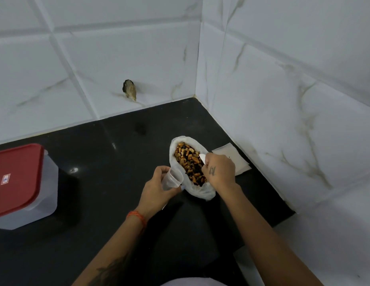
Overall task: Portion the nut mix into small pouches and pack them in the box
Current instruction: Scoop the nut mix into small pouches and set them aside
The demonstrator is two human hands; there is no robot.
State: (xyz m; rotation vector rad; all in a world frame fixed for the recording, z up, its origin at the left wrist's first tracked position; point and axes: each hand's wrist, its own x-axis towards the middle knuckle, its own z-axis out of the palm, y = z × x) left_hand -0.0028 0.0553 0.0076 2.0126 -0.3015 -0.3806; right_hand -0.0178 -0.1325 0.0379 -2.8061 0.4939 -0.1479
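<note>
Nut mix (189, 162): in open white bag on surface (109, 162), between both hands. Left hand (159, 187) fingers clamped on empty clear pouch (172, 179). Right hand (220, 169) fingers closed around white scoop (202, 157). Box (23, 186): lidded, well left. Filled pouches: none visible; portioning apparently just starting.

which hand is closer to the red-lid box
Left. The left hand, holding a clear pouch, is between the box and the nut bag. The right hand is at the bag's far side, gripping a white spoon.
</note>
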